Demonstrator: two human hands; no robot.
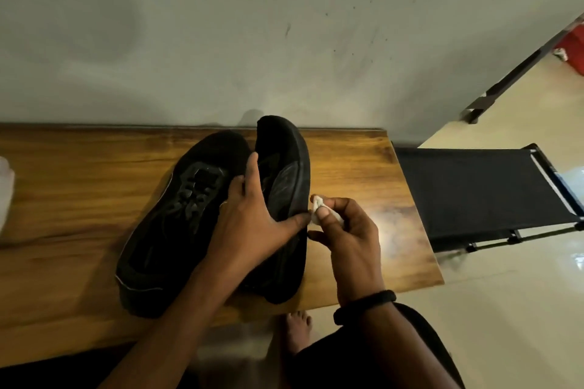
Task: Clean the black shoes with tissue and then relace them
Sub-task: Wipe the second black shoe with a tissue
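Note:
Two black shoes lie on a wooden table (pixel 63 199). The left shoe (pixel 170 218) rests flat, laces up. The right shoe (pixel 284 174) is tipped on its side, sole edge facing right. My left hand (pixel 249 218) grips this tipped shoe across its upper, thumb stretched to the sole edge. My right hand (pixel 347 237) pinches a small wad of white tissue (pixel 319 211) and presses it against the sole edge beside my left thumb. A black band circles my right wrist.
A grey wall rises behind the table. A black folding rack (pixel 486 196) stands right of the table on a pale tiled floor. Something white (pixel 6 186) sits at the table's left edge. My bare foot (pixel 297 331) shows below the table's front edge.

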